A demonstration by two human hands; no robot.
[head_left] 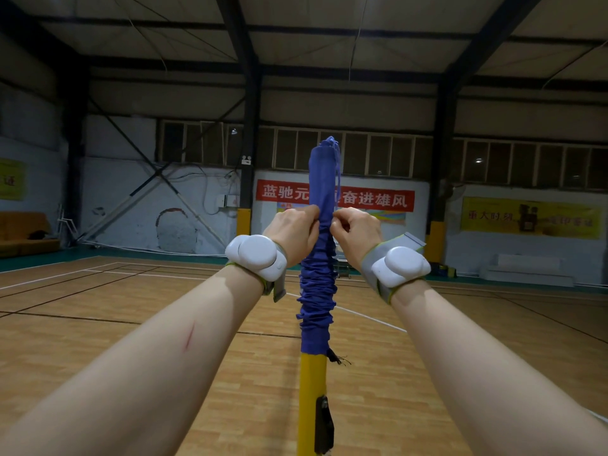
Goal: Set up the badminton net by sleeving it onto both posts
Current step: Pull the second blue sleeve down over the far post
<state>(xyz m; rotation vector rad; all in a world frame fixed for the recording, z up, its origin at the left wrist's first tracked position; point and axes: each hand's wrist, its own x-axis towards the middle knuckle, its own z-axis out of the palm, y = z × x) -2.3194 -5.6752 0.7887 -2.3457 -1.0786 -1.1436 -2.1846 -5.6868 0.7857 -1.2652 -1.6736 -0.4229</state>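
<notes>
Our left hand (292, 233) pinched the blue net sleeve (320, 189) from its left side, fingers curled onto the fabric. The sleeve sat over the top of the yellow post (312, 383), bunched below our grip. Our right hand (355, 236) pinched the fabric from the right.

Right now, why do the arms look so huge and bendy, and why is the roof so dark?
Head view: the wide-angle lens stretches the forearms near the bottom edge and bends the roof beams, which are dimly lit; the wooden floor is brighter; the left hand, right hand and blue net sleeve in the middle look sharp, the far yellow banner blurry.
</notes>
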